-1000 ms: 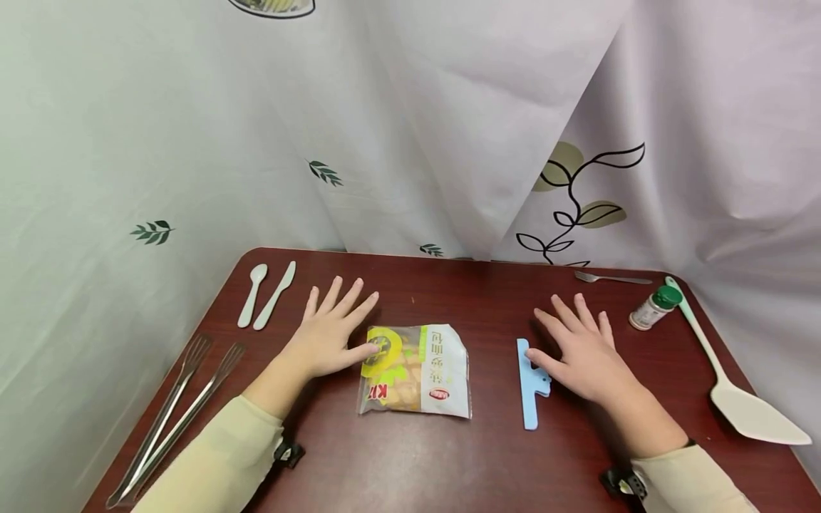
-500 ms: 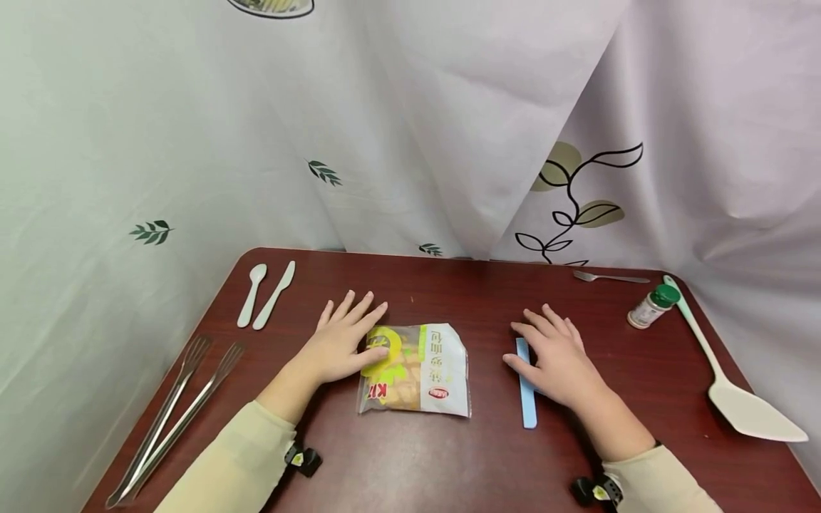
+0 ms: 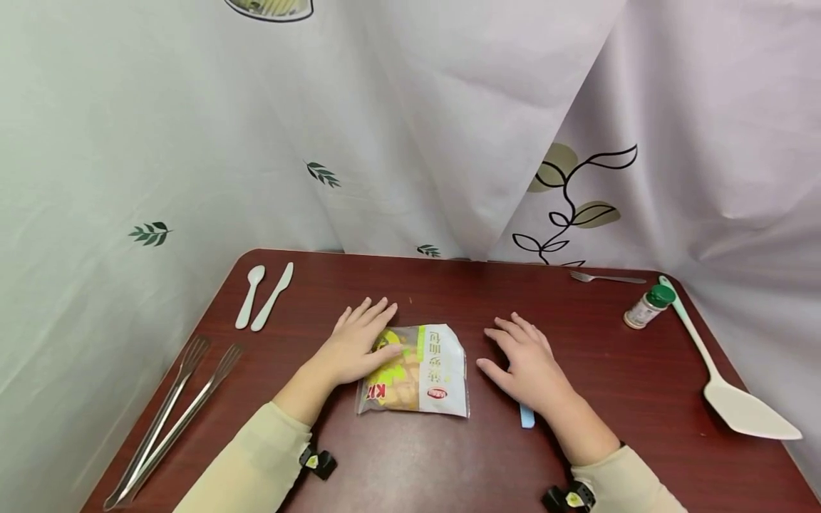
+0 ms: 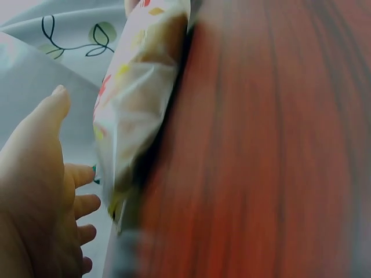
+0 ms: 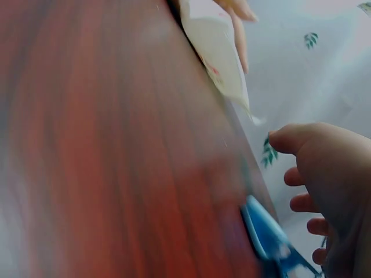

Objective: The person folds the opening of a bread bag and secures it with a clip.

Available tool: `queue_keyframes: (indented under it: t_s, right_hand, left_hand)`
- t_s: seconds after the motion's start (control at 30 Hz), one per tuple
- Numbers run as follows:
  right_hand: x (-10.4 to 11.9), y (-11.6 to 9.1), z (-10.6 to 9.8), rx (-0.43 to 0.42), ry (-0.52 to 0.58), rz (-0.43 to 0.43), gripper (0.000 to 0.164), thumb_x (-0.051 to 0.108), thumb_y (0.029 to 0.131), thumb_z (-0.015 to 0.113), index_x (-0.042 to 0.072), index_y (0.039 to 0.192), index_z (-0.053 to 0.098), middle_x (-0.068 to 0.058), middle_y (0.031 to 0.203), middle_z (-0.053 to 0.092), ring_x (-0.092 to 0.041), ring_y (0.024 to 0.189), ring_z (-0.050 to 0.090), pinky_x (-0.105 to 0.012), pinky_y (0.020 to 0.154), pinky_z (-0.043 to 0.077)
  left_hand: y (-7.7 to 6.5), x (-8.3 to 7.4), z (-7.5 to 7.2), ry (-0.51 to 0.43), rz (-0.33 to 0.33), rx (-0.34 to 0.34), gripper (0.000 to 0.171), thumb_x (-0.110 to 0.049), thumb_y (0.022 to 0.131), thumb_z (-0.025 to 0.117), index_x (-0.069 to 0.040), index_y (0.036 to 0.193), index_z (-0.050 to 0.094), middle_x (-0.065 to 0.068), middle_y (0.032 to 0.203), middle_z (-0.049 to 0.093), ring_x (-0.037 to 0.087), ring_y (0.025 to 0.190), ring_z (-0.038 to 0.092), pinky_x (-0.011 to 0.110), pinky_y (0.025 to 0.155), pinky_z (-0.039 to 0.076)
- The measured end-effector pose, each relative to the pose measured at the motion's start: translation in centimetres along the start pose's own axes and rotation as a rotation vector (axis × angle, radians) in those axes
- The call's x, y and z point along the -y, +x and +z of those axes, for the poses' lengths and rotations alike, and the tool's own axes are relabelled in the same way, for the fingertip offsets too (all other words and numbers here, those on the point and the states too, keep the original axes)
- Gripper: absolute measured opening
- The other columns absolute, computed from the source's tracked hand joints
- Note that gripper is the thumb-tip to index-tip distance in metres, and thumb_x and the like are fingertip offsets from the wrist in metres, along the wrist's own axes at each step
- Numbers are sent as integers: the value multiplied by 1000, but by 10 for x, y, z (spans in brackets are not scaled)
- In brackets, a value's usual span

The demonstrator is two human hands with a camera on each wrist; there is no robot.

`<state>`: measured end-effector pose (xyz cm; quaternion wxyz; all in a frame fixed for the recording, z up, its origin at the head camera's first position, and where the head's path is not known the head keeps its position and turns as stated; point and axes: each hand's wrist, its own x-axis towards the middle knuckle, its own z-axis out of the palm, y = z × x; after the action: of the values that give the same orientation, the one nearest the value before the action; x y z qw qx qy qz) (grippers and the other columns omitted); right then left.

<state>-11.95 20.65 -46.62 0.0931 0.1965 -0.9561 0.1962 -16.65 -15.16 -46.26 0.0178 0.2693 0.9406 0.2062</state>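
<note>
A clear and white food packet [image 3: 442,377] with yellow and green print lies flat in the middle of the table, pale pieces showing inside it. My left hand [image 3: 359,349], fingers spread, hovers at the packet's left side, its thumb overlapping the print in the head view. In the left wrist view the thumb stands apart from the packet [image 4: 139,92]. To the right of the packet my right hand [image 3: 526,363] is held out with relaxed, spread fingers and nothing in them. It covers most of a light blue bag clip [image 3: 527,417], which shows more fully in the right wrist view [image 5: 266,231].
At the left lie a white spoon [image 3: 250,296], a white knife [image 3: 272,296] and long metal tongs [image 3: 167,427]. On the right are a small fork [image 3: 606,277], a green-capped shaker [image 3: 649,308] and a pale spatula [image 3: 747,410]. A printed curtain [image 3: 410,142] hangs behind the table.
Both hands have moved inward: the left hand rightward over the packet's edge, the right hand leftward across the bag clip, now mostly hidden. The packet and the clip have stayed put.
</note>
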Motion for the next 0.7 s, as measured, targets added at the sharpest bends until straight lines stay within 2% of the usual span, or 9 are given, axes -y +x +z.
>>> queue_keyframes:
  t_s: [0.23,0.43,0.57,0.7]
  right_hand:
    - [15,7,13,11,20,-19,56,43,96,77,7,139,69,-18,150,59,-44,150,40,-68,117,31]
    - [20,11,20,6,80,0,51,39,96,78,6,134,72,-17,148,61,-43,149,43,-67,116,34]
    - [23,14,25,-19,113,-4,41,36,97,78,7,125,77,-17,144,65,-44,146,47,-66,114,37]
    - [27,16,31,-58,143,-16,28,30,97,79,8,114,80,-17,137,68,-44,141,52,-64,115,38]
  left_hand:
    - [8,-13,9,-25,-2,37,79,-68,104,48,-17,165,43,9,173,32,39,160,22,68,124,14]
    - [20,-25,13,-16,-9,61,76,-67,105,48,-18,163,47,7,172,33,37,161,21,63,125,15]
    - [31,-34,17,-15,-2,64,70,-64,105,49,-17,158,55,6,168,42,36,160,25,63,125,17]
    - [41,-42,22,-32,15,61,61,-56,107,50,-15,151,62,6,158,54,34,154,37,60,123,25]
